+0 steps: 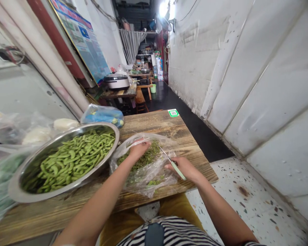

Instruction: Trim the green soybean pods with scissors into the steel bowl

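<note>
A pair of scissors (178, 170) with pale green handles is in my right hand (186, 167), blades pointing up and left over an open clear plastic bag (166, 174). Small green trimmings and stems (146, 156) fill much of the bag. My left hand (139, 149) reaches in over them, its fingers curled together; whatever they pinch is hidden. To the left, a large steel basin (116, 136) is heaped with green soybean pods (74, 155).
The wooden table (195, 153) carries a blue-and-clear bag (102, 114) behind the basin and more plastic bags (5, 171) at left. A QR code card (173, 113) lies at its far corner. Beyond, an electric cooker (116, 82) stands on another table. A white wall (246, 85) runs along the right.
</note>
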The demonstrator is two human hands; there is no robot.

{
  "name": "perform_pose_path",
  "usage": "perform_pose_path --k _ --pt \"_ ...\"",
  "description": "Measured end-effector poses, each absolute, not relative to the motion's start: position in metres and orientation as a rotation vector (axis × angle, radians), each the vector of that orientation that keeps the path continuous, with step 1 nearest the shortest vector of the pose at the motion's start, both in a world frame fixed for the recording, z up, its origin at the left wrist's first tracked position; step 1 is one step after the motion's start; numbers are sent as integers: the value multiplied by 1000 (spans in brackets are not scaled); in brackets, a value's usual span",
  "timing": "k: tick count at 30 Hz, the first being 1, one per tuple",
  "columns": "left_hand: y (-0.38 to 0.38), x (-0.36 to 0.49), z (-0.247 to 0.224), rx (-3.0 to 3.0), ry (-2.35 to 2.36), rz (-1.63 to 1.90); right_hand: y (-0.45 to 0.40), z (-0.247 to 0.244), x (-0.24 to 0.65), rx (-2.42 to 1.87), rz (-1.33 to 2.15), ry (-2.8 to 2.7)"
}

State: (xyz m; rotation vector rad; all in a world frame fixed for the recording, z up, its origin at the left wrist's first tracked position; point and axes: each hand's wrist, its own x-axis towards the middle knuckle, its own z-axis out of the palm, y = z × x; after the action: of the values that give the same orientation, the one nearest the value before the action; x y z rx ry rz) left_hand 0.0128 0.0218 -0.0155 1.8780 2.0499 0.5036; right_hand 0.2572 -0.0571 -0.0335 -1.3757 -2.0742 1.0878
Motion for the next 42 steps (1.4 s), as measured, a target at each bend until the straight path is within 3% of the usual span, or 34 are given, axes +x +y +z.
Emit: perform_pose_path --k 4,15,23,34,42 --pt "54 21 -22 2082 2224 65 -62 -43 262 -1347 1089 -2064" --pt "76 20 -14 2213 2028 -226 -66 -45 267 -1348 1086 -2072" --pt "24 -4 -25 2032 1735 500 -67 -38 260 -1411 1007 -2104" --pt "42 47 -18 1897 2037 254 -72 -28 265 -1535 978 -2091" --pt "22 37 -7 1696 1722 515 -69 -29 264 -1476 978 -2065"
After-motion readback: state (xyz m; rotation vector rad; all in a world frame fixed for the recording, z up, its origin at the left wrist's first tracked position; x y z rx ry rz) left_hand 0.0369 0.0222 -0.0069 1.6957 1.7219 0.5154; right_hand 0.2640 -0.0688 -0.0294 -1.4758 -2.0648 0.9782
